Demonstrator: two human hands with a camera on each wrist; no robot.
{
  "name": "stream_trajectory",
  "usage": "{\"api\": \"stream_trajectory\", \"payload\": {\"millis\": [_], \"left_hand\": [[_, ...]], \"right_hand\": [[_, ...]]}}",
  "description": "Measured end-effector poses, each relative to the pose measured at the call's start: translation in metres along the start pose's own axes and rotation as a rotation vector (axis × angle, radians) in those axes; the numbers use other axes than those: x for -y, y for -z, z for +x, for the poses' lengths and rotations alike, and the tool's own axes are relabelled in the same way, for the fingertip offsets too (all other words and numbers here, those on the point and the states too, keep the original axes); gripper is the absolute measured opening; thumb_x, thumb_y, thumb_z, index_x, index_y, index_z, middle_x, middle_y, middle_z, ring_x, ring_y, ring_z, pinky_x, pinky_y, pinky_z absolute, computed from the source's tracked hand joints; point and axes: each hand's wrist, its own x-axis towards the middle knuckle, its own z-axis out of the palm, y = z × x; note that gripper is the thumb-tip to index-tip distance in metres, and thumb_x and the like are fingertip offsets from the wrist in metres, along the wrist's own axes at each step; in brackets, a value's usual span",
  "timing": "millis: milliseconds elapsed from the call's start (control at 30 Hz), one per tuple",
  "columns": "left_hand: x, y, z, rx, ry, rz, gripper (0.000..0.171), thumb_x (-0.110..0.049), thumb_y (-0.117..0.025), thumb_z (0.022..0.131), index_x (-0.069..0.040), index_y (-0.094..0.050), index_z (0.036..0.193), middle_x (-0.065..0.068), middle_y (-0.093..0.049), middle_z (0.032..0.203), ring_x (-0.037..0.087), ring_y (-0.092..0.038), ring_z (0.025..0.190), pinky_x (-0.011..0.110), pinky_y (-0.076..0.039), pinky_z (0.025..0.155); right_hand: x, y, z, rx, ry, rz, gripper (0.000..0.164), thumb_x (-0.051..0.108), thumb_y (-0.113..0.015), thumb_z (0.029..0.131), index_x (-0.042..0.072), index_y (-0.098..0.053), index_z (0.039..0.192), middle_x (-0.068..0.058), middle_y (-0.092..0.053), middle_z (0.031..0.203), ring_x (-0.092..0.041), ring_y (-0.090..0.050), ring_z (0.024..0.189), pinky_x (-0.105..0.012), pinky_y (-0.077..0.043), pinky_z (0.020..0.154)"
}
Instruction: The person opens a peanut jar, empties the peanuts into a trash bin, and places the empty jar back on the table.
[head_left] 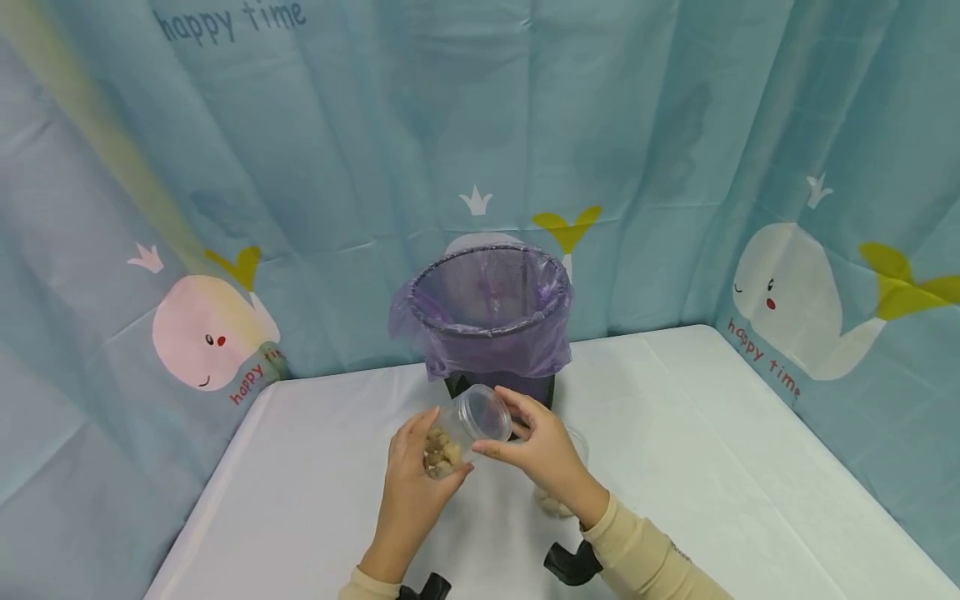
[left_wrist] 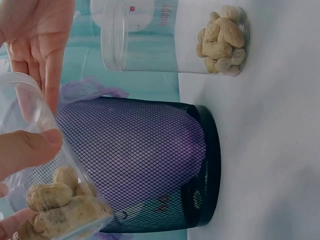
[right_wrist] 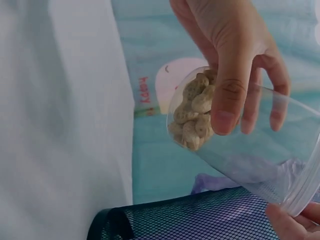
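A clear plastic jar [head_left: 463, 425] with several peanuts [head_left: 442, 450] in its lower end is held tilted in front of the waste bin. My left hand [head_left: 414, 479] grips the jar around its lower part, and the left thumb [left_wrist: 27, 150] lies along its side in the left wrist view. At the rim end, my right hand [head_left: 543, 450] spans the jar between thumb and fingers. In the right wrist view, right fingertips [right_wrist: 285, 222] meet the rim. A second clear jar [left_wrist: 150, 40] holding peanuts [left_wrist: 222, 42] stands upright on the table, partly covered by my right hand in the head view.
A black mesh waste bin [left_wrist: 135, 155] lined with a purple bag [head_left: 495, 350] stands at the table's back edge, its mouth upward. Under everything is a white-covered table [head_left: 315, 475]. A blue printed curtain [head_left: 420, 125] closes off the back and sides.
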Motion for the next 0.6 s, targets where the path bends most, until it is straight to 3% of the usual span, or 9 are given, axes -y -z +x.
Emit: {"api": "stream_trajectory", "payload": {"millis": [167,433,600], "left_hand": [[-0.0020,0.0005,0.0008,-0.019,-0.044,0.046,0.094,-0.008,-0.096,0.056,-0.009,-0.050,0.138,0.016,-0.055,0.131,0.034,-0.054,0.114,0.050,-0.058,0.085],[-0.0040,-0.0005,0.0016,-0.077,-0.115,0.066,0.098,-0.009,-0.099,0.051,-0.005,-0.053,0.136,0.014,-0.058,0.134,0.033,-0.053,0.120,0.043,-0.050,0.098],[-0.0092,-0.0013,0.0045,-0.105,-0.125,0.035,0.095,-0.005,-0.099,0.048,-0.003,-0.055,0.133,0.013,-0.062,0.129,0.031,-0.056,0.113,0.042,-0.057,0.088]], "right_hand": [[0.0032,0.0002,0.0018,-0.007,-0.024,0.016,0.080,0.029,-0.083,0.080,0.004,-0.046,0.147,-0.012,-0.049,0.150,-0.030,-0.052,0.135,-0.044,-0.047,0.109],[0.0081,0.0005,0.0024,-0.031,-0.067,0.039,0.080,0.030,-0.084,0.080,0.004,-0.047,0.146,-0.009,-0.051,0.148,-0.026,-0.052,0.136,-0.040,-0.047,0.110],[0.0104,0.0029,0.0022,-0.050,-0.057,0.011,0.078,0.029,-0.085,0.078,0.005,-0.050,0.144,-0.011,-0.055,0.144,-0.028,-0.055,0.133,-0.048,-0.047,0.110]]}}
